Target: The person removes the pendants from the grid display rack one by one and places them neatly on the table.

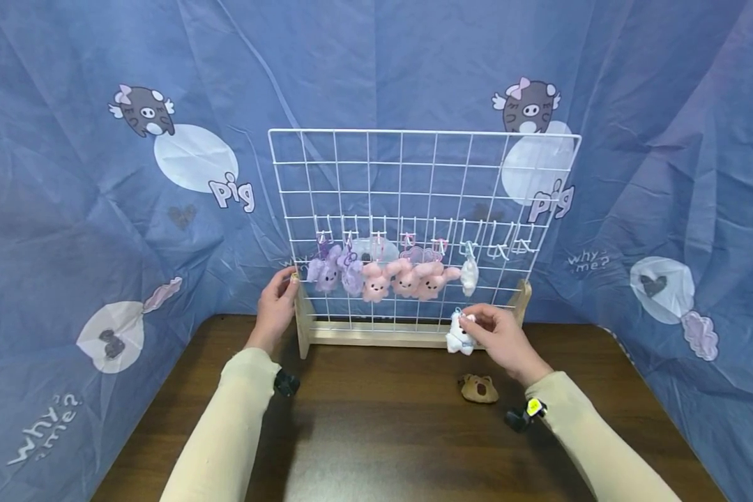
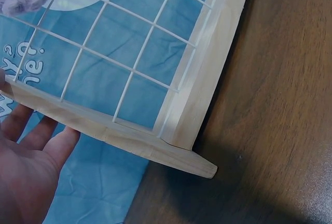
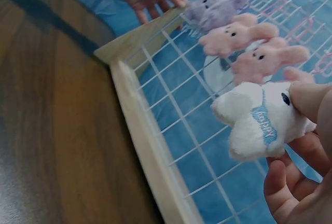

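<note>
My right hand (image 1: 502,341) pinches a small white plush keychain (image 3: 259,120) between thumb and fingers, in front of the lower right of a white wire grid rack (image 1: 370,162). The plush has a dark eye and a blue lettered band, and its pale blue clasp (image 1: 458,312) points up in the head view. At the rack's left end, my left hand (image 1: 275,307) grips the wooden side post (image 2: 98,128), thumb in front and fingers behind. Purple plush keychains (image 1: 328,273), pink ones (image 1: 375,282) and another white one (image 1: 469,275) hang in a row from hooks on the grid.
Two more hooks (image 1: 498,249) stick out at the right end of the row. A brown bear-faced plush (image 1: 479,389) lies on the dark wooden table (image 1: 376,432), below my right hand. Blue printed cloth (image 1: 326,63) surrounds the table behind and at both sides.
</note>
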Available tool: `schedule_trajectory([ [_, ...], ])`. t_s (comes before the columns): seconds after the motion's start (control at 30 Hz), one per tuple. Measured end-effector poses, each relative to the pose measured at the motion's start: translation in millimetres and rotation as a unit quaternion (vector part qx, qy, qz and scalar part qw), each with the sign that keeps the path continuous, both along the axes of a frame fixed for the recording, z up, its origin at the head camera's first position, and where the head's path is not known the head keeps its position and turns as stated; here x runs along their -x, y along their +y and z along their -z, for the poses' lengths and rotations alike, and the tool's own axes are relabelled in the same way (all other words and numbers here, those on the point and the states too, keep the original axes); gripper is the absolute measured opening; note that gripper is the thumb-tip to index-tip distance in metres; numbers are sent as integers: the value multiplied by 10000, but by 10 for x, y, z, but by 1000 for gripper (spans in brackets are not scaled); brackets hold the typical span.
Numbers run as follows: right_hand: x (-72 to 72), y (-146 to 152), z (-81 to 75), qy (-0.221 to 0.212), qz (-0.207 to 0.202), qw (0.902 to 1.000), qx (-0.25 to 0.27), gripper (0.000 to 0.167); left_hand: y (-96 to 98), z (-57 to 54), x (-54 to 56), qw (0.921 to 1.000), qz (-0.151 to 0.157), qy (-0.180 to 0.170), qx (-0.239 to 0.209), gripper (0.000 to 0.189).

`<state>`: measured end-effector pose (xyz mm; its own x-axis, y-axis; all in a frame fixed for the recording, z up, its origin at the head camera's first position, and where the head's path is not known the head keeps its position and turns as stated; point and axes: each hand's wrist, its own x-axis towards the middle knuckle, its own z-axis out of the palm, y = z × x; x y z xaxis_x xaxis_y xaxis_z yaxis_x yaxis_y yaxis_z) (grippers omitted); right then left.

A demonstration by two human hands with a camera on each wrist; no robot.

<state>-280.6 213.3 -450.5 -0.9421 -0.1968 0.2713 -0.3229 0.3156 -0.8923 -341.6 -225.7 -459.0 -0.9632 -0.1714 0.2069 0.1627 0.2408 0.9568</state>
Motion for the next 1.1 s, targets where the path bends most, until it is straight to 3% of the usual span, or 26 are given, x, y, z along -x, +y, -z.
schedule_trajectory([
  [0.27,27,-89,189,-254,-254,9992,-174,22,-8,11,-2,10000,-24,-13,38,42],
  [0.57,28,-187,404,-358,-401,9954,-798,20,2,13,7,10000,-6,58,41,40],
  [0.73,40,-210,511,-327,-682,9926,-948,19,6,12,7,10000,40,82,11,40],
  [1.1,150,-233,684,-92,-1263,9757,-1788,8,5,-3,-8,10000,32,-2,43,42],
])
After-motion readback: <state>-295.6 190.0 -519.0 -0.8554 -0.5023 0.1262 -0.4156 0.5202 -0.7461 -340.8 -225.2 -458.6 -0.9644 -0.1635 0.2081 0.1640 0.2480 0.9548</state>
